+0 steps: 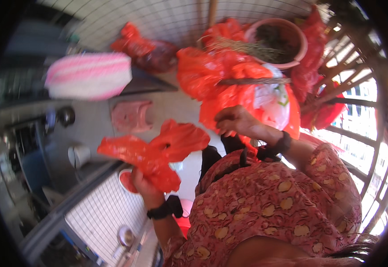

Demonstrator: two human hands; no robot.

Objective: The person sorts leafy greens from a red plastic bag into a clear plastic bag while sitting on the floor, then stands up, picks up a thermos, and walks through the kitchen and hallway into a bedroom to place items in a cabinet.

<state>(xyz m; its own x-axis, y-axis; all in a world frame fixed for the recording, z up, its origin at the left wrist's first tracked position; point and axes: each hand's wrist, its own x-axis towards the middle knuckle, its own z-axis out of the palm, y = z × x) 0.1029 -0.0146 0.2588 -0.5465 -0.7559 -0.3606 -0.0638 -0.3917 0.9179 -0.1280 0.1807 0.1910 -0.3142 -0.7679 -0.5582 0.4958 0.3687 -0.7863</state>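
My left hand (144, 187) grips a crumpled red plastic bag (177, 140) that spreads out above it in loose folds. My right hand (237, 121) hovers with bent fingers in front of a heap of red plastic bags (197, 73); it appears to hold nothing, though it is slightly blurred. Beside that hand a whitish, translucent plastic bag (274, 103) with a green mark lies among the red ones. A bundle of thin dark stalks (255, 81) rests across the heap.
A pink plastic tub (302, 43) holds dark dried plant matter, with dry stems (244, 46) at its rim. Left stand a pink plastic stool (132, 116) and a white container (79, 156). A pink-and-white striped cloth (88, 76) hangs nearby. Railing bars (354, 101) line the right side.
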